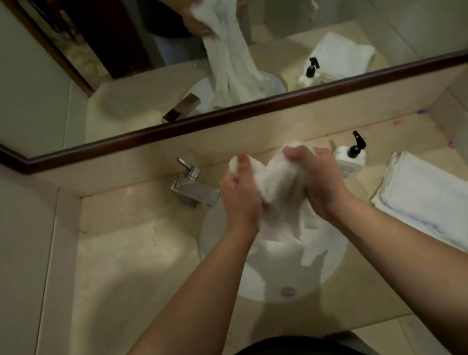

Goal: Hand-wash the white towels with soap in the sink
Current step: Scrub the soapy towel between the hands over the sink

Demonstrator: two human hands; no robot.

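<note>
A white towel [277,185] is bunched up above the round white sink [220,238], and its lower end hangs down into the basin. My left hand [240,199] grips the towel's left side with the thumb over the top. My right hand [318,184] grips its right side. The two hands hold the cloth close together. A white soap bottle [349,162] with a black pump stands just right of my right hand. A stack of folded white towels [426,199] lies on the counter to the right.
A chrome faucet [194,187] stands at the sink's back left. The beige stone counter [135,250] runs around the basin. A dark-framed mirror [219,119] on the back wall reflects the hands and towel. Small coloured bits lie at the far right corner.
</note>
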